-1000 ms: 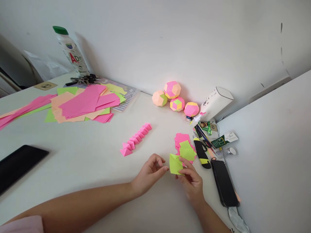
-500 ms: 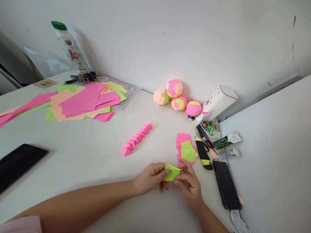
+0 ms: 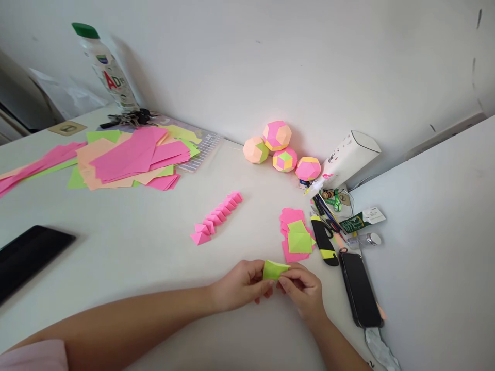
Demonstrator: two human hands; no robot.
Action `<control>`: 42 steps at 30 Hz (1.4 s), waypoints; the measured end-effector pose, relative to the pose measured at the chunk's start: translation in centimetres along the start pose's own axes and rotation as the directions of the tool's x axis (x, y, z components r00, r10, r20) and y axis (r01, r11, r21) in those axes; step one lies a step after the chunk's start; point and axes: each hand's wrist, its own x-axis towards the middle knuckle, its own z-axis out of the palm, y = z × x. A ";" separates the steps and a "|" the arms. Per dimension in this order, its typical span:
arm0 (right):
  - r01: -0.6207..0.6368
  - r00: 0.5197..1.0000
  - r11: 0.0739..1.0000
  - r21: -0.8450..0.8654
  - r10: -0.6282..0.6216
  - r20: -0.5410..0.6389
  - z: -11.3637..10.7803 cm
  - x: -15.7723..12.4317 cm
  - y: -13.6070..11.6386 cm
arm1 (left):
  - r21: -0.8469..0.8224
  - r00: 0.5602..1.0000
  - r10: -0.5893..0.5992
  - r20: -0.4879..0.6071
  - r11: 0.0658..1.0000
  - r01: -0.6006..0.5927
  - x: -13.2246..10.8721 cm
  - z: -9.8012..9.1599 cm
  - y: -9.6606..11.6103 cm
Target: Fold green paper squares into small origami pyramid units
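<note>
Both hands pinch a small folded green paper just above the white table. My left hand grips its left side, thumb and fingers closed on it. My right hand holds its right edge with curled fingers. Just beyond lies a small stack of pink and green paper squares. A row of folded pink units lies further left.
Several paper balls sit by the wall next to a white box. A phone, a cutter and pens lie at right. Loose coloured sheets, keys and a bottle are at back left; a black tablet at left.
The green paper has been folded smaller and drawn nearer to me; my left hand has closed on it and both hands now pinch it close together.
</note>
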 end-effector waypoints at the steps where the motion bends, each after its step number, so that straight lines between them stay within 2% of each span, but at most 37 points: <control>1: 0.017 1.000 1.000 -0.010 -0.017 -0.004 0.0 0.0 0.1 | 0.001 1.000 -0.006 -0.006 1.000 0.006 0.0 0.0 0.1; 5: 0.109 0.994 0.992 -0.066 -0.108 0.023 0.0 -0.1 0.1 | -0.003 0.999 -0.026 0.029 1.000 0.026 0.0 -0.1 0.4; 8: 0.133 0.990 0.989 -0.070 -0.129 0.058 0.0 0.0 0.0 | 0.002 0.999 -0.040 0.027 0.999 0.040 0.1 -0.2 0.2; 20: 0.012 0.999 0.996 0.089 -0.016 0.043 0.2 0.0 -0.3 | -0.038 1.000 0.000 -0.015 0.999 -0.001 -0.1 0.0 0.3; 29: -0.006 0.999 0.991 0.133 0.002 0.032 0.3 -0.1 0.0 | 0.033 0.999 -0.008 -0.038 0.999 0.010 0.0 0.0 -0.6; 42: -0.005 0.999 0.987 0.159 0.000 0.032 0.4 -0.3 0.1 | 0.060 0.999 -0.013 -0.040 0.998 0.016 -0.1 0.1 -0.1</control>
